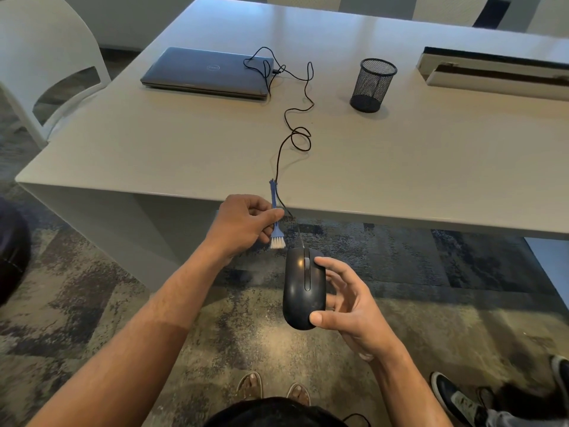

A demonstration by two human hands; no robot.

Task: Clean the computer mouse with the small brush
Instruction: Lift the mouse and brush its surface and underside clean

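The right hand [348, 303] holds the black computer mouse [304, 288] in mid-air, off the table's near edge, thumb curled against its rear end and fingers spread along its right side, the index fingertip touching near the front. The left hand [243, 223] pinches the blue handle of the small brush [275, 220] between thumb and curled fingers; the white bristles point down, just beside the mouse's front left corner, though whether they touch it cannot be told. The mouse cable [295, 131] runs up from the mouse over the table edge, loops across the top and reaches the closed grey laptop [206, 72].

To the right of the laptop stands a black mesh pen cup [373, 84], upright; nothing shows above its rim. A long white tray-like box [492, 72] lies at the far right of the pale table [154, 143]. A white chair [46, 57] stands at the left. The floor is patterned grey and blue carpet [92, 303], with sandalled feet below and another person's shoes at the lower right.
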